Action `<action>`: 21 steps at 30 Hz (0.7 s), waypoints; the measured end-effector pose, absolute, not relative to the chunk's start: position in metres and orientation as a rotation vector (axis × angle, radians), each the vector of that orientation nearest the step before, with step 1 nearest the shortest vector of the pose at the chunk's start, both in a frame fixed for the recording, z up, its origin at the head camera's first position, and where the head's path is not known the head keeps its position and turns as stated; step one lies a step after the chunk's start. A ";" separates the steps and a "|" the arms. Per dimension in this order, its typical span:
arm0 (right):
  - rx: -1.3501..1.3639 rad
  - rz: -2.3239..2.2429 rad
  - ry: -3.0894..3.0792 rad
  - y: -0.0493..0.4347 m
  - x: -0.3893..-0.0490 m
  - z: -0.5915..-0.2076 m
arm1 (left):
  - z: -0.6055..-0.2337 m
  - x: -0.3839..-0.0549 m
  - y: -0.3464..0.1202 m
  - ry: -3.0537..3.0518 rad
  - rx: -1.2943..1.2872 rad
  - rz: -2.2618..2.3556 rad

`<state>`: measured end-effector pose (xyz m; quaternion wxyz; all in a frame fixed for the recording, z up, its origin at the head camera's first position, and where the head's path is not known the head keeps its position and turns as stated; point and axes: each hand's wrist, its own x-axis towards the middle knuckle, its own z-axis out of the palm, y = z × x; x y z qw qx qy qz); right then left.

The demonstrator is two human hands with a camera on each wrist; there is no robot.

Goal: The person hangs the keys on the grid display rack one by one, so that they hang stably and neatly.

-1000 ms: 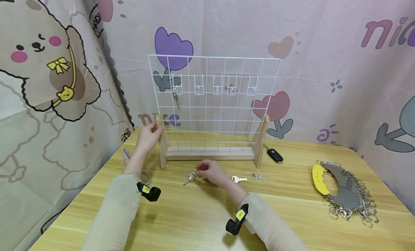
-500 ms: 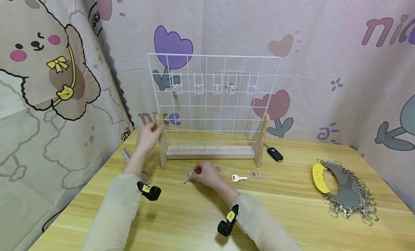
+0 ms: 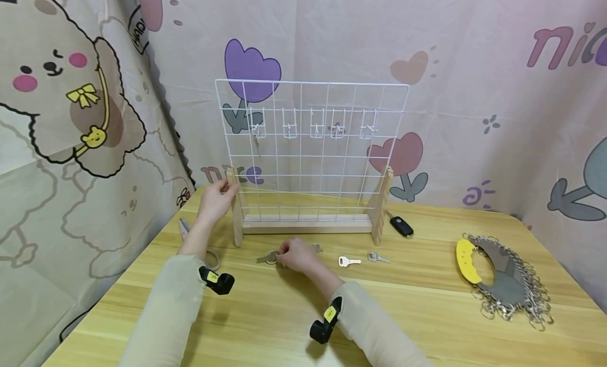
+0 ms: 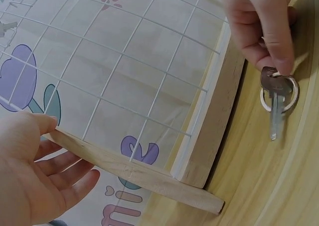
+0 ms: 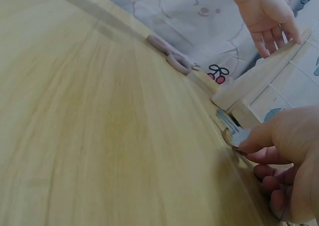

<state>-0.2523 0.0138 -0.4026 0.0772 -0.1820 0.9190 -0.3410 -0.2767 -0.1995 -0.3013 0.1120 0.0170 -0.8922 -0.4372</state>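
A white wire grid rack (image 3: 301, 156) stands upright in a wooden base. My left hand (image 3: 217, 201) holds its left wooden upright (image 4: 124, 166), the thumb on the near edge and the fingers behind. My right hand (image 3: 300, 255) pinches a metal key ring (image 4: 294, 97) with a silver key (image 4: 275, 104), just in front of the base, at the tabletop. In the head view the key points left from my fingertips. Another key (image 3: 317, 248) lies partly hidden behind the right hand. To its right lie a brass-coloured key (image 3: 349, 261) and a silver key (image 3: 379, 257).
Several white hooks (image 3: 316, 128) hang on the grid; a key (image 3: 256, 141) hangs from the leftmost. Scissors (image 3: 213, 259) lie beside the left forearm. A black car key (image 3: 401, 226) is right of the rack. Farther right lies a yellow-handled grey plate (image 3: 505, 274) edged with metal rings.
My right hand has moved slightly left and taken hold of the key ring. The key has swung from slanting to nearly level. My left hand has stayed on the upright.
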 end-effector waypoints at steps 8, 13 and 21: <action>-0.539 -1.110 2.713 0.015 -0.253 -0.401 | -0.304 -0.280 -0.201 -2.607 0.039 -1.276; -0.533 -1.314 2.616 0.017 -0.256 -0.405 | -0.305 -0.281 -0.201 -2.606 0.039 -1.284; -0.526 -1.529 2.481 0.019 -0.257 -0.408 | -0.306 -0.282 -0.201 -2.611 0.030 -1.267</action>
